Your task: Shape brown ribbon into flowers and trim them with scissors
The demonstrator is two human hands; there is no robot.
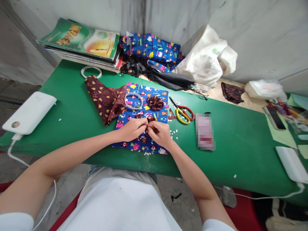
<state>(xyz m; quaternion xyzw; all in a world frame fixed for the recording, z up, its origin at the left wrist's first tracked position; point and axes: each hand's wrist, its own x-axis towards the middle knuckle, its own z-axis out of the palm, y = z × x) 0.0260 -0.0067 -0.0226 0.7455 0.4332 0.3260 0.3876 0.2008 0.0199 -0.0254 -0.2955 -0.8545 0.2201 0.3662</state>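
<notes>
My left hand [133, 129] and my right hand [160, 132] meet over a blue cartoon-print cloth [157, 92]. Both have their fingers pinched on a small piece of brown patterned fabric [151, 119], gathered between them. Its lower part is hidden behind my fingers. Just beyond, a finished-looking gathered brown fabric flower [156, 103] lies on the cloth, beside a pale clear ring [133, 100]. To the left is a larger crumpled brown cloth [103, 99] with a yellow leaf print. Scissors [183, 113] with one yellow and one red handle lie open to the right.
A white power bank [30, 113] with a cable sits left; another [291, 164] lies far right. Books [80, 40], folded blue fabric [154, 46], a white plastic bag [204, 59] and glasses [198, 92] line the back. A blurred-out flat item [204, 131] lies on the green table [240, 138].
</notes>
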